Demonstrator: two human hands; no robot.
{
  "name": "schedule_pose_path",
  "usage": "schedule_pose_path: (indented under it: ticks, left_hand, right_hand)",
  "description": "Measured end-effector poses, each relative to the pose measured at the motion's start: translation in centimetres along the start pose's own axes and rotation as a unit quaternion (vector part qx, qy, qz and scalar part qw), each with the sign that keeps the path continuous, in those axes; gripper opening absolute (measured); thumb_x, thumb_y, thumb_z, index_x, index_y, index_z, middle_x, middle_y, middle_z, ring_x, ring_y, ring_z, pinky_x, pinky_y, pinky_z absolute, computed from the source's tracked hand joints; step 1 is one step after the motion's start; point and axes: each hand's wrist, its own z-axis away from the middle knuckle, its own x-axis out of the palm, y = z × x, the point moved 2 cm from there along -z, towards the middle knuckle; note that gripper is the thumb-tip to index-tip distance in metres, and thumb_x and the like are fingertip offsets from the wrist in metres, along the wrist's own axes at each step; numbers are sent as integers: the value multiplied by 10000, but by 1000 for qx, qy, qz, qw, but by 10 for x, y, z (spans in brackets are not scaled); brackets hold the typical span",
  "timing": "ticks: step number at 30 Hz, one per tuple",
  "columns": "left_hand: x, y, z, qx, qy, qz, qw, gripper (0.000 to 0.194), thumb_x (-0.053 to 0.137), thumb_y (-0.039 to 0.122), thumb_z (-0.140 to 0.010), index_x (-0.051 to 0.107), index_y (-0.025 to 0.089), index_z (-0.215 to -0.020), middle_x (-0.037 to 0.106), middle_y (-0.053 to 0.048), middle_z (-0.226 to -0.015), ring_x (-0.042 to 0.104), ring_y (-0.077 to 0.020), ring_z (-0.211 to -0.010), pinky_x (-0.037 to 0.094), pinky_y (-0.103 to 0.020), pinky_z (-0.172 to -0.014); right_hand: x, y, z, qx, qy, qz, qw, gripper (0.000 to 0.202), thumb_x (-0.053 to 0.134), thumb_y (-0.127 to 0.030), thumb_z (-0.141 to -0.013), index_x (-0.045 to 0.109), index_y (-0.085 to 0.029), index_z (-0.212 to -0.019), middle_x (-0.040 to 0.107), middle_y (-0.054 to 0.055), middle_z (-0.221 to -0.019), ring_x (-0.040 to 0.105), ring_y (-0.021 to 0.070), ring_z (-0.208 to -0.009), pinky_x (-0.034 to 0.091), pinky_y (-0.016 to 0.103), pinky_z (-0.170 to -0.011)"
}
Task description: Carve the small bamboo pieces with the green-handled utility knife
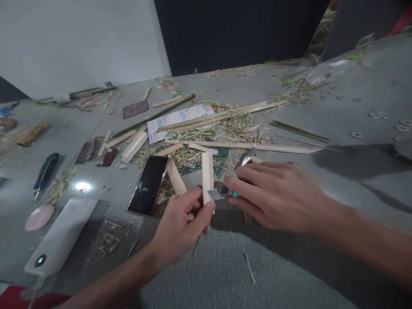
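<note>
My left hand [185, 219] pinches the lower end of a pale bamboo piece [207, 169], which points away from me. My right hand [268, 193] is closed round a cutter knife with a green part; its flat metal blade [215, 194] touches the bamboo just above my left thumb. Most of the handle is hidden by my fingers. Beyond the right knuckles a shiny curved metal piece [249, 155] sticks out, its kind unclear. Another pale bamboo piece [176, 177] lies by my left hand, beside a black-screened phone [148, 184].
Bamboo shavings [193, 161] and long strips [254, 146] litter the grey table, around a printed white paper [185, 118]. Leftward are a white power bank [61, 236], a pink oval object [39, 217] and a dark-handled screwdriver [46, 174]. Several white rings [355, 134] lie right.
</note>
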Motion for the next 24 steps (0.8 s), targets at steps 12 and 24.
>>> schedule_pose_path:
  ticks: [12, 24]
  left_hand:
    - [1, 7, 3, 34, 0, 22, 999, 256, 548, 283, -1044, 554, 205, -800, 593, 53, -551, 544, -82, -483, 443, -189, -485]
    - [5, 8, 9, 26, -29, 0, 999, 267, 561, 294, -1029, 576, 194, -781, 606, 42, -552, 556, -81, -466, 406, -187, -460]
  right_hand:
    - [-13, 5, -2, -13, 68, 49, 996, 250, 470, -391, -1108, 640, -243, -999, 659, 1, -828, 634, 231, -691, 368, 382, -661]
    - [-19, 16, -3, 39, 92, 98, 990, 247, 501, -416, -1105, 684, -255, -1065, 755, -15, -875, 689, 185, -703, 396, 341, -587]
